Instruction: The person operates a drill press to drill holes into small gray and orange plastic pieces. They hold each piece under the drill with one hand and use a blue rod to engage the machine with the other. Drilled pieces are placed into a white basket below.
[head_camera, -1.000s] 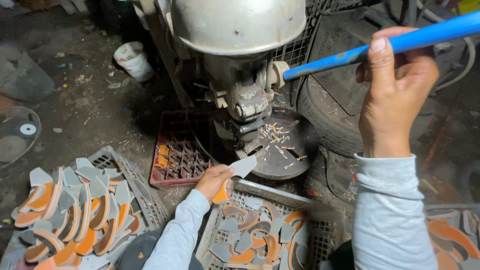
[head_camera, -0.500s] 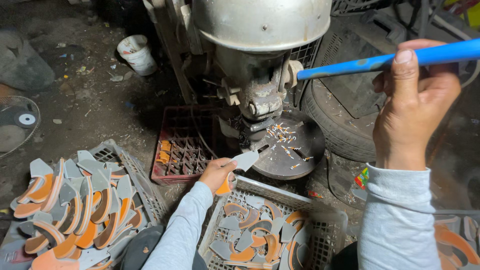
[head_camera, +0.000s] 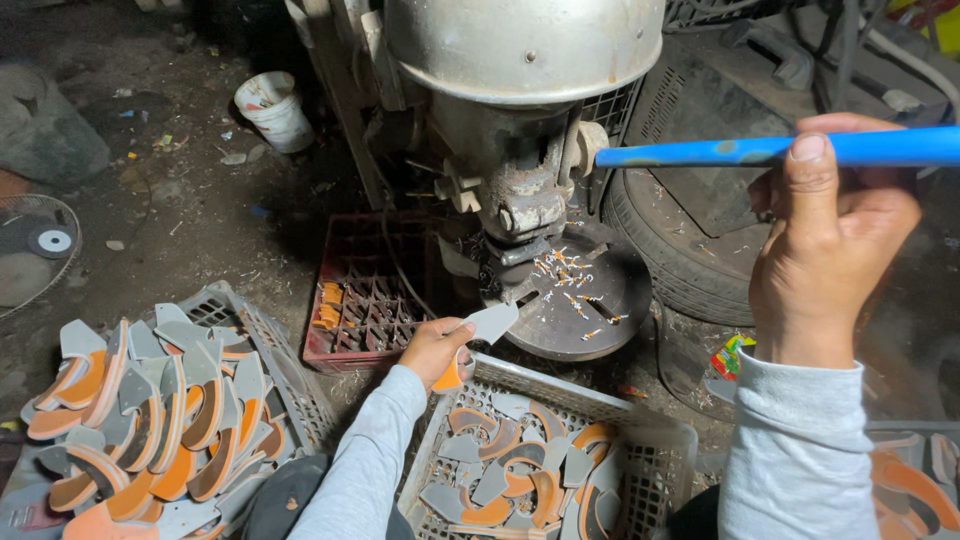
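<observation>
My right hand (head_camera: 825, 240) is wrapped around the blue lever handle (head_camera: 780, 150) of a worn metal press machine (head_camera: 515, 130), at the upper right. Low in the middle, my left hand (head_camera: 435, 347) holds a grey and orange curved piece (head_camera: 482, 328). The piece's grey tip points at the round black press table (head_camera: 585, 295), just below the machine's head. Small pale chips lie scattered on that table. Both arms wear light grey sleeves.
A white basket (head_camera: 640, 430) of grey and orange pieces sits under my left arm. A second basket (head_camera: 255, 340) heaped with such pieces is at the lower left. A red crate (head_camera: 345, 300), a white bucket (head_camera: 275, 110) and a black tyre (head_camera: 680, 260) surround the machine.
The blue lever has swung down from a slant to nearly level, my right hand going with it. My left hand keeps the piece near the press table.
</observation>
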